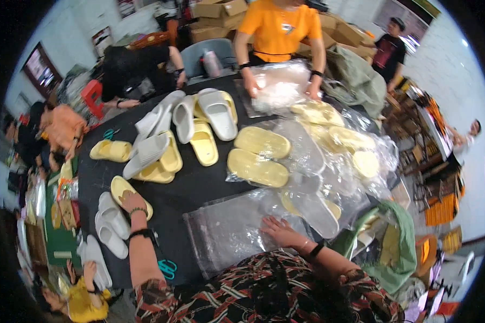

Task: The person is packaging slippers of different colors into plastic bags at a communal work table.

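My left hand [133,202] is closed on a pale yellow slipper [119,184] at the left of the black table. Beside that hand lies a pair of light grey-white slippers [111,229]. My right hand [280,232] rests with its fingers spread on a stack of clear plastic bags [229,229] at the table's near edge. Just beyond the bags, two yellow slippers [261,156] lie side by side, with clear film around them. Scissors with teal handles [168,268] lie near my left forearm.
Loose grey slippers [219,114] and yellow slippers [203,142] fill the far middle. Bagged slippers [353,140] are heaped at the right, above a green sack [388,258]. Across the table, a person in orange [279,32] handles clear bags [282,86]. Other people work at the left.
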Demonstrator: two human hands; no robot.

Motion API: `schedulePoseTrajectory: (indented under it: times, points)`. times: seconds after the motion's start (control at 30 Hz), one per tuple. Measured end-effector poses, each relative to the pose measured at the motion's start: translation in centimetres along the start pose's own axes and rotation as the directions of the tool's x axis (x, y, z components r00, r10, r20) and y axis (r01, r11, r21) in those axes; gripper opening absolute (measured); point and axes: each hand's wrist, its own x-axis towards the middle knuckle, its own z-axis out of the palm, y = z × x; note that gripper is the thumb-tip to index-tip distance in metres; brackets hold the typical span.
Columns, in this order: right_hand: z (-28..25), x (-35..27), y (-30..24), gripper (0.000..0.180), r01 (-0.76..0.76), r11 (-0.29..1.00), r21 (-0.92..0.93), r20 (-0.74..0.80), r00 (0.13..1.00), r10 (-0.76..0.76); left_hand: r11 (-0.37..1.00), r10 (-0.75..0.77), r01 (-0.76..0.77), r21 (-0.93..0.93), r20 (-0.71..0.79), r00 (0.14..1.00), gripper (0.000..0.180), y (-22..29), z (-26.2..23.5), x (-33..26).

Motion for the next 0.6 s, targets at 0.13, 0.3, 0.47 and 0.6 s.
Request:
schedulePoseTrajectory:
  times: [0.13,0.3,0.47,0.6]
  points:
    - [1.1,0.0,1.4,0.075,0.021,0.999,-0.038,-0.045,0.999,-0.023,0.720,0.399,-0.571,-0.395,-0.437,0.806,0.023,9.3,-14.3,-11.5]
    - [-2.7,2.6,-0.3,0.059,0.187,0.976,-0.110,-0.058,0.979,-0.194,0.338,0.717,-0.728,-0.597,-0.337,0.610,0.038,14.9,-10.7,-24.4]
    - [-18.2,-0.9,-4.1,0.048,0.053,0.942,0.331,-0.503,0.855,0.129,0.347,0.846,-0.753,-0.560,-0.159,0.508,0.058,16.2,-4.4,-26.3]
    - [-23.9,-0.8,0.6,0.067,-0.304,0.938,0.165,-0.949,0.209,0.235,0.312,0.806,-0.852,-0.419,-0.357,0.471,0.049,17.5,-4.1,-26.2]
